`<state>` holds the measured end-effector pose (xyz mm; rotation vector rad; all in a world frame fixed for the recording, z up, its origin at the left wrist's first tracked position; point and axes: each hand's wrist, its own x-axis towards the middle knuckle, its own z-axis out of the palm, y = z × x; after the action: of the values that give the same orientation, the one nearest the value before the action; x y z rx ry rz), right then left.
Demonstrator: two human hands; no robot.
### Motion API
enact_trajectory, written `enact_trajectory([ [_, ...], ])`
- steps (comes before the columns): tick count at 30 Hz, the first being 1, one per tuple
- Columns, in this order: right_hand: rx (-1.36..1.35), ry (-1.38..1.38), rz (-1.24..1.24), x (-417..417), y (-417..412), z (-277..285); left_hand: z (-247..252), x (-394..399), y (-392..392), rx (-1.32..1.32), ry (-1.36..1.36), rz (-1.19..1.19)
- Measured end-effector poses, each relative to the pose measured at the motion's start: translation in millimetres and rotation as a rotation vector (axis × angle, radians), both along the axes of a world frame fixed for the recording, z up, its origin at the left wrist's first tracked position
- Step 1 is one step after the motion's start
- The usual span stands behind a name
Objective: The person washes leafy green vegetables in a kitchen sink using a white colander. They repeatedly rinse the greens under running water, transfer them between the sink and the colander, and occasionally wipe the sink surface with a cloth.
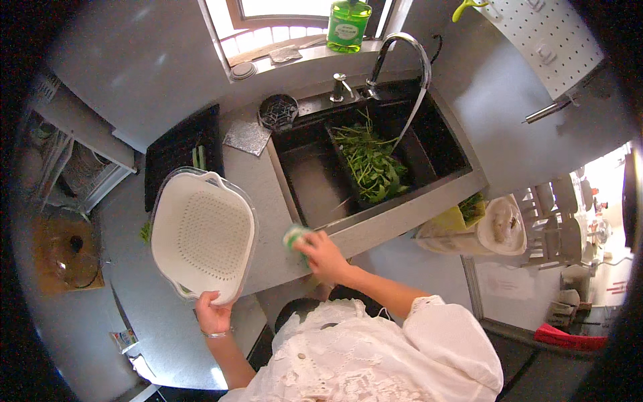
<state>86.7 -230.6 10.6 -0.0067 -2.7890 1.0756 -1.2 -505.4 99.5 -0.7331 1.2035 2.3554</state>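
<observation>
My left hand (215, 314) grips the near rim of a white plastic colander (211, 236), which is nested in a clear outer bowl and tilted over the grey countertop. No food shows inside it. In my right hand (324, 256) is a small green-and-white object (295, 237), blurred, so its kind cannot be told; it is above the counter by the sink's near left corner. Leafy greens (374, 171) with long stems lie in the black sink (311, 186). A stream of water runs down from the curved chrome faucet (402, 37) beside them.
On the windowsill stands a bottle of green liquid (348, 27). A black round strainer (279, 111) and a silvery square mat (247, 136) lie left of the sink. Behind the colander is a black tray (176, 151). A yellow-green bin (454, 216) holding greens stands at right.
</observation>
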Motion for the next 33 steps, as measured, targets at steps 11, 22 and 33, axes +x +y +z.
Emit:
enact_trajectory([
  [11,0.085,0.25,-0.166,-100.4,-2.1,-6.0,-21.4,17.1,-6.2,-0.041,0.006,-0.028],
  [22,-0.03,0.111,-0.313,-43.9,196.1,-22.8,-23.6,23.9,48.2,0.031,-0.049,0.098],
  [33,0.279,-0.738,-0.165,-114.2,329.0,-52.9,7.8,43.8,150.1,-0.066,0.011,0.154],
])
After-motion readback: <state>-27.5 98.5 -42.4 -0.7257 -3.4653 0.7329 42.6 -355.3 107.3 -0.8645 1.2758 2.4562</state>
